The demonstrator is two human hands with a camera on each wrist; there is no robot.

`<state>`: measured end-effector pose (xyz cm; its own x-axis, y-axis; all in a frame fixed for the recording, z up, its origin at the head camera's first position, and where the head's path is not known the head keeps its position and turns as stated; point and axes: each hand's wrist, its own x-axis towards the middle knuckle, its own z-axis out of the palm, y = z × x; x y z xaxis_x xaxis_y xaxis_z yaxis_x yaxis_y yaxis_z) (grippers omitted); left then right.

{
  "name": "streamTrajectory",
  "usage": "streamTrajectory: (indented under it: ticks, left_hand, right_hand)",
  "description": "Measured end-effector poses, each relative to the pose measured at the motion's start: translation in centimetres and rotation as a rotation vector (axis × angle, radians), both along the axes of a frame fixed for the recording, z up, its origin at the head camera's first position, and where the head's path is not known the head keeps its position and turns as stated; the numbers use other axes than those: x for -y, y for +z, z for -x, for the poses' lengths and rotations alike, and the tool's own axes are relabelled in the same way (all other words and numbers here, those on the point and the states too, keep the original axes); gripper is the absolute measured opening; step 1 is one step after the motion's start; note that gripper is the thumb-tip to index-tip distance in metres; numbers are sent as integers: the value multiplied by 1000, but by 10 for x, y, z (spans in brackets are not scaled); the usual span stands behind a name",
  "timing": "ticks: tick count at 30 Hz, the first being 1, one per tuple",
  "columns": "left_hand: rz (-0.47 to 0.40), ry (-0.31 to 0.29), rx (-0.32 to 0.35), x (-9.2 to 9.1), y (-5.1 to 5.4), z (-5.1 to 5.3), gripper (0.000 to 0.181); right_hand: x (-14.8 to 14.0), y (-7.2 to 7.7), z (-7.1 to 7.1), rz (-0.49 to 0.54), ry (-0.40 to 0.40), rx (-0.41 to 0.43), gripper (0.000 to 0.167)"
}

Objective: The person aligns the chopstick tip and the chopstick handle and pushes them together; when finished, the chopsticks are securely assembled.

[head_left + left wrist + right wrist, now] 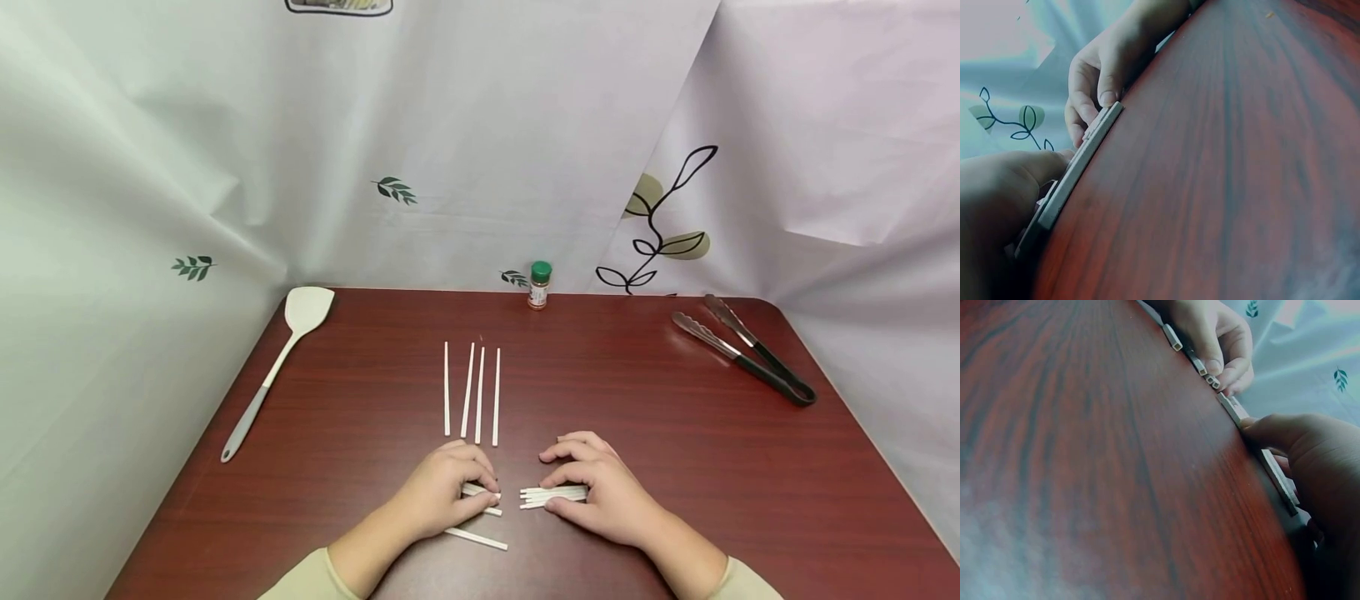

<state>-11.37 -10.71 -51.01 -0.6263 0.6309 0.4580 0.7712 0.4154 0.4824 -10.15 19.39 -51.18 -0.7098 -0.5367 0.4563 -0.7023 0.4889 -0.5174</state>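
White chopsticks lie on the dark red table in front of me. My left hand [448, 490], thumb and fingers curled, pinches the ends of white chopsticks [1212, 381]; its palm hides their other ends. Just below that hand a loose chopstick [477, 539] lies at a slant, partly under the wrist. Opposite, my right hand [611, 498] holds a small bundle of chopsticks [534, 494] flat on the table between thumb and fingers. A narrow gap separates the bundle's ends from those at the left hand. Farther back, several chopsticks [479, 396] lie side by side, pointing away from me.
At the far left lies a white spatula [306, 312] with a grey handle. A green-capped spice jar [538, 286] stands at the back edge. Metal tongs [750, 350] with black handles lie spread at the right. Pale printed cloth [480, 150] hangs around the table [337, 400].
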Motion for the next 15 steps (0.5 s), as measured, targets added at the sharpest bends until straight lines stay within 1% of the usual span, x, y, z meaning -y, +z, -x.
streamTrajectory:
  ticks: [7, 10, 15]
  left_hand:
    - [7, 15, 45, -2, 3, -1, 9]
    - [9, 17, 42, -3, 3, -1, 10]
    - [25, 24, 18, -3, 3, -2, 13]
  right_hand:
    - [0, 0, 0, 1, -2, 9, 28]
    - [0, -1, 0, 2, -3, 15, 28]
    - [0, -1, 0, 4, -7, 30, 28]
